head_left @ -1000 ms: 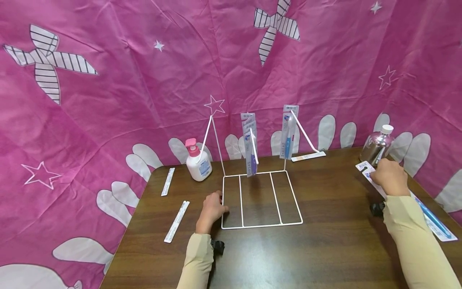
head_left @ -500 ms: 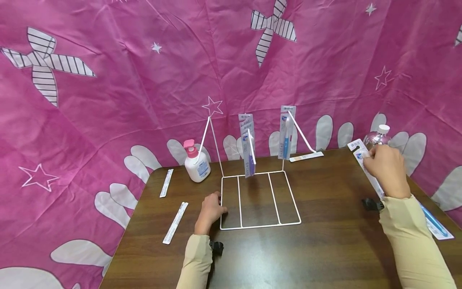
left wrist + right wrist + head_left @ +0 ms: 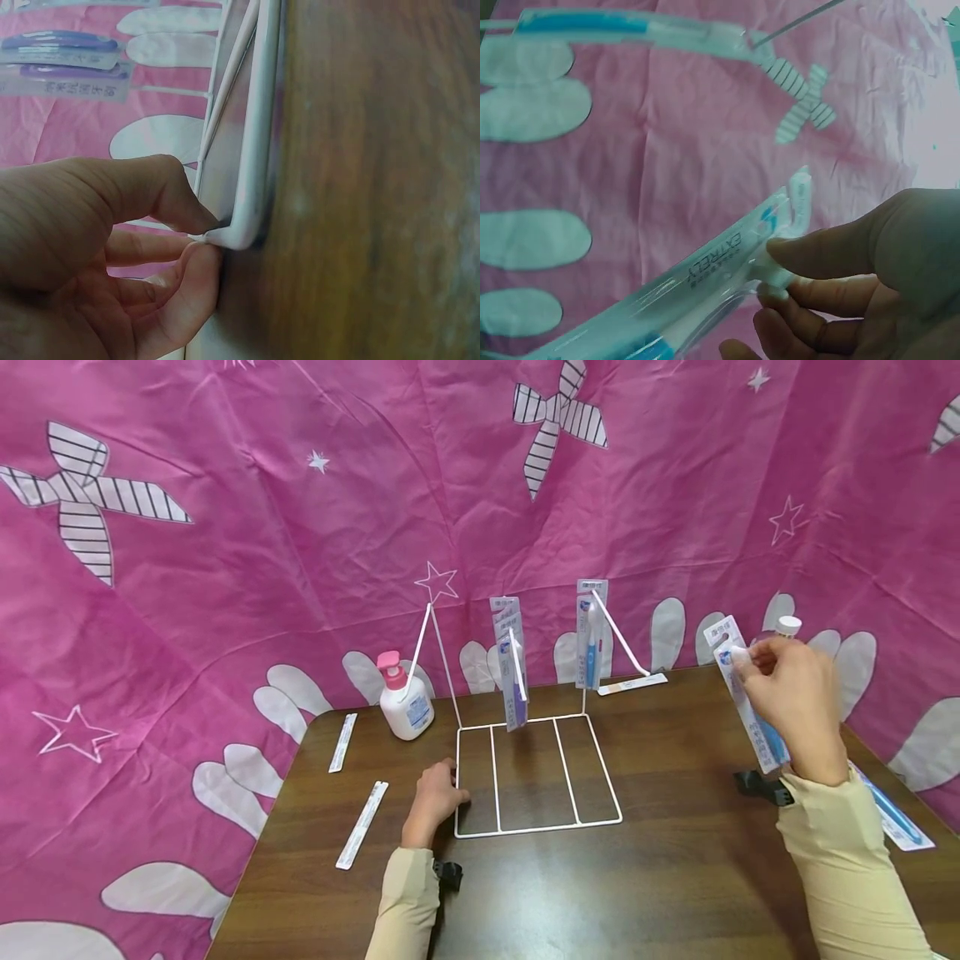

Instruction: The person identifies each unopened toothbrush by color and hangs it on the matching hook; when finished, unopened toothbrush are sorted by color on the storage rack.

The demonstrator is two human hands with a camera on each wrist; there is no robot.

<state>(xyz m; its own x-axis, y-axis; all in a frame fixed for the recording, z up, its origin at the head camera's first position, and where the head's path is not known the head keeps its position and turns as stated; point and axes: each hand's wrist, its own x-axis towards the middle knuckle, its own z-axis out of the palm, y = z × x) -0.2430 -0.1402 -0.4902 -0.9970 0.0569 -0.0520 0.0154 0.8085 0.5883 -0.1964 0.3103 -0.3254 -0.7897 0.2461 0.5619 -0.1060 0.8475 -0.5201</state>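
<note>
Over the right side of the table my right hand (image 3: 798, 702) pinches a packaged blue toothbrush (image 3: 738, 693) near its top. The pack tilts, its hanging hole uppermost. In the right wrist view, thumb and fingers squeeze the clear packaging (image 3: 705, 259). My left hand (image 3: 435, 797) is at the left side of a white wire display rack (image 3: 538, 828). The left wrist view shows thumb and finger pinching the base wire (image 3: 251, 165) by its corner. From one rack hook hang several purple toothbrush packs (image 3: 510, 668); a blue toothbrush pack (image 3: 591, 643) hangs from another.
A white pump bottle (image 3: 407, 706) with a pink top stands behind the rack's left side. Another blue toothbrush pack (image 3: 892, 810) lies at the right edge. Narrow white packets lie about the table (image 3: 285, 893). A capped bottle (image 3: 787, 626) is mostly hidden behind my right hand.
My right hand has lifted the toothbrush pack off the right side of the table and moved it left, turning it more upright. The left hand stays on the rack.
</note>
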